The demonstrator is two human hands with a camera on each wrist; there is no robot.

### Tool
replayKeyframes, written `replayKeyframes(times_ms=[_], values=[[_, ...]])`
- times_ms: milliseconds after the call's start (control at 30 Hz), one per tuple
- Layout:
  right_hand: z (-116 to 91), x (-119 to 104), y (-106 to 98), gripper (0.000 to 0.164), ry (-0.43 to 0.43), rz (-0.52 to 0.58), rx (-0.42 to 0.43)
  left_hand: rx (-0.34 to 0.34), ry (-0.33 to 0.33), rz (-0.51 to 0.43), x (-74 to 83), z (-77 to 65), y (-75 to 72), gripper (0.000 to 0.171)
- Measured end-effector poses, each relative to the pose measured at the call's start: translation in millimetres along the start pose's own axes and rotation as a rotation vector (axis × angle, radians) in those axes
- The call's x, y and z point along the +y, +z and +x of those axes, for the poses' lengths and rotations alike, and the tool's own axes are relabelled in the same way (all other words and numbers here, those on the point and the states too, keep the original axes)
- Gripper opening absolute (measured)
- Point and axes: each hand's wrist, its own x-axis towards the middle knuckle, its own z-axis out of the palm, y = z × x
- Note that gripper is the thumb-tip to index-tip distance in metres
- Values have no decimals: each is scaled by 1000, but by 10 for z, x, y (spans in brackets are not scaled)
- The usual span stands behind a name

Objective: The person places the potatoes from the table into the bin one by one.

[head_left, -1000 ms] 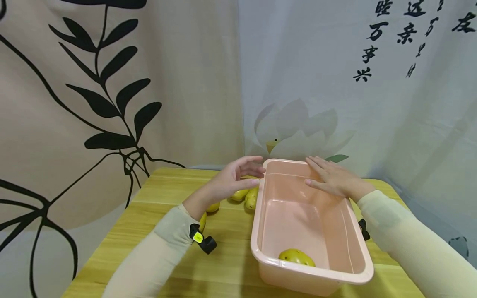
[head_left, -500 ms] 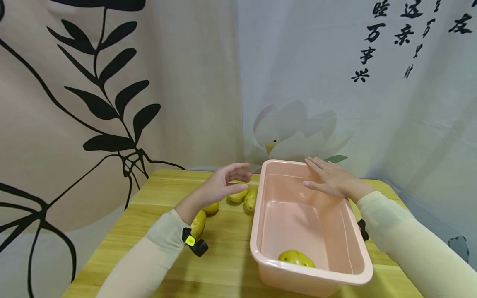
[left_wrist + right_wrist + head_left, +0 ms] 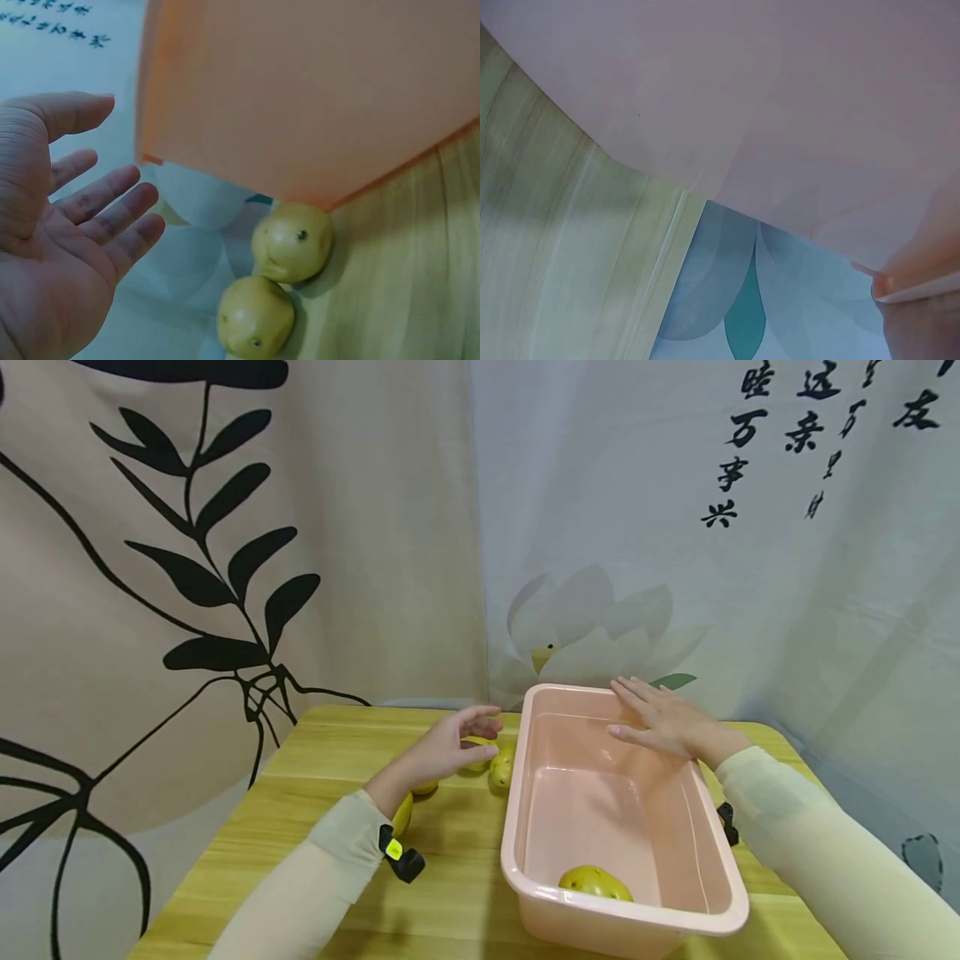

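Cream sleeves (image 3: 322, 868), yellow-marked black wrist camera (image 3: 406, 865)

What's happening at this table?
A person's right hand rests on the far right part of a pink basin's rim. The basin stands on a wooden table, with one yellow, potato-like piece at its near end. Their left hand, holding nothing, is left of the basin, near similar pieces on the tabletop.
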Motion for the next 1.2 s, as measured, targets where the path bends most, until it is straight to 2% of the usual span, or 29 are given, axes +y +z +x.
replayKeyframes(times_ms=[267, 500, 700, 800, 900, 1100, 1200], values=[[-13, -4, -17, 88, -18, 13, 3, 4, -28, 94, -261, 207, 159, 62], [0, -22, -17, 89, -16, 16, -10, -5, -50, 177, -501, 368, 233, 64], [-18, -5, -22, 88, -6, 34, -15, -11, -33, 266, -589, 536, 300, 65], [-31, -2, -39, 88, -2, 30, -16, -17, -5, 281, -615, 627, 345, 63], [-39, -6, -42, 88, 1, 25, -16, -25, -7, 306, -648, 698, 394, 61], [-40, -31, -35, 88, 15, 30, -19, -40, -54, 341, -704, 732, 449, 64], [-26, -49, -17, 88, 15, 33, -19, -46, -48, 335, -779, 723, 462, 66]])
